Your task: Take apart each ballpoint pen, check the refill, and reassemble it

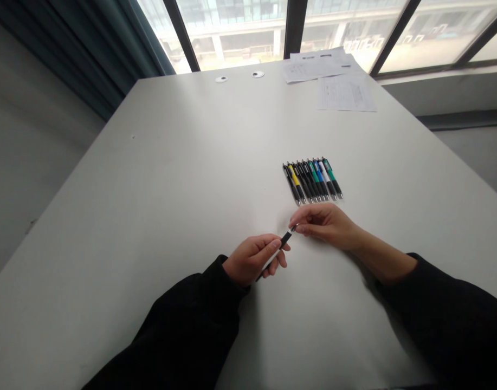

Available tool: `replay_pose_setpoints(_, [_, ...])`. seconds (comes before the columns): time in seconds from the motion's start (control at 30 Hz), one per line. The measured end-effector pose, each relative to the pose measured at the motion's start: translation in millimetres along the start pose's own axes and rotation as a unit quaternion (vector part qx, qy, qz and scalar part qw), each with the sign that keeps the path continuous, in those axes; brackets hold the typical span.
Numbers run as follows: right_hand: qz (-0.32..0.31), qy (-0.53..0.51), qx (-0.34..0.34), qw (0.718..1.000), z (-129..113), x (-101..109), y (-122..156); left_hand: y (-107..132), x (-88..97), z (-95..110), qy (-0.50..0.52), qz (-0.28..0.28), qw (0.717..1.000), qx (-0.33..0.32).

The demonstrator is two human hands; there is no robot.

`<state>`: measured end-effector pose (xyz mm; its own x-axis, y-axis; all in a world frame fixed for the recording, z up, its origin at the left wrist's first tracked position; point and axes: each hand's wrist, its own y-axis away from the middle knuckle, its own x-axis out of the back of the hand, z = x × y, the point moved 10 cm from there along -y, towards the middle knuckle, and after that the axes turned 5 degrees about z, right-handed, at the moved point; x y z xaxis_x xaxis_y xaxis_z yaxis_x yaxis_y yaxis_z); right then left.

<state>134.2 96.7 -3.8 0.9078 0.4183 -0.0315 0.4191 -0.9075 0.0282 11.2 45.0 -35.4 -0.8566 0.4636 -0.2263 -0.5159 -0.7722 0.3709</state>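
Observation:
My left hand [258, 257] is closed around the barrel of a black and white pen [286, 238], which slants up to the right above the table. At the pen's upper end, the thumb and fingertips of my right hand [325, 225] pinch its metal tip. Just beyond my right hand lies a row of several click pens [313, 181], side by side on the table. Their barrels are black, yellow, green, blue and white, with dark grips and silver tips pointing towards me.
The white table [150, 206] stretches to the window. Printed papers [348, 92] lie at its far right, and two round white grommets [258, 75] are near the far edge. A dark curtain [110, 43] hangs at the left.

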Motion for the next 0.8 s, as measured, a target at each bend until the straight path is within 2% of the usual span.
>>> replay_pose_setpoints(0.43, [-0.026,0.054,-0.007,0.998,1.4,-10.3,4.0,1.3,-2.2,-1.9,-0.014,-0.004,1.000,0.017])
replay_pose_setpoints(0.8, [-0.058,0.201,0.069,0.975,-17.7,-19.6,7.1,2.6,-6.0,-3.4,-0.030,-0.026,0.999,0.032])
